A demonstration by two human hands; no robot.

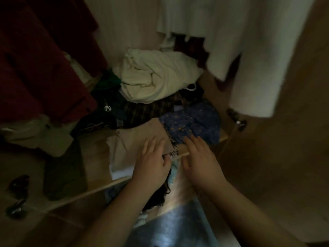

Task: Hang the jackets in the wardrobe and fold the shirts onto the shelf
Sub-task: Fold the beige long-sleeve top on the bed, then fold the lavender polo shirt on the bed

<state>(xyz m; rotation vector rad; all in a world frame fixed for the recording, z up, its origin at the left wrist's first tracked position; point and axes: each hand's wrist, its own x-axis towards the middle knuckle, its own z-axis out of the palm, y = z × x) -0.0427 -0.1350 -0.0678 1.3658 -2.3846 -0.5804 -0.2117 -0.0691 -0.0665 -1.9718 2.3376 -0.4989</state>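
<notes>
On the pale wooden wardrobe shelf [94,157] below you, your left hand [153,157] lies palm-down on a folded beige shirt [128,148]. Its fingers are straight and close together, pressing the cloth flat near the shirt's frayed right edge. Your right hand [201,163] sits just beside it. Its fingers are slightly spread and relaxed, and the tips touch the near edge of a blue fabric piece scattered with small orange dots [194,120]. Neither hand is curled round anything.

The beige shirt reaches the shelf's front lip, and the blue piece lies against its right side. Behind them is a heap of dark clothes [135,111] with a small silver emblem [107,108] showing on it. A crumpled cream-white garment [156,75] rests on top of that heap.

A dark red jacket [35,59] hangs at your left, with a tan garment [35,134] bunched below it. An olive-green cloth [64,168] droops over the shelf front. A white garment [240,41] hangs at the upper right, and one of its sleeves comes down beside the brown wardrobe door [293,122]. The picture is dim and soft, so you cannot make out finer fabric detail.
</notes>
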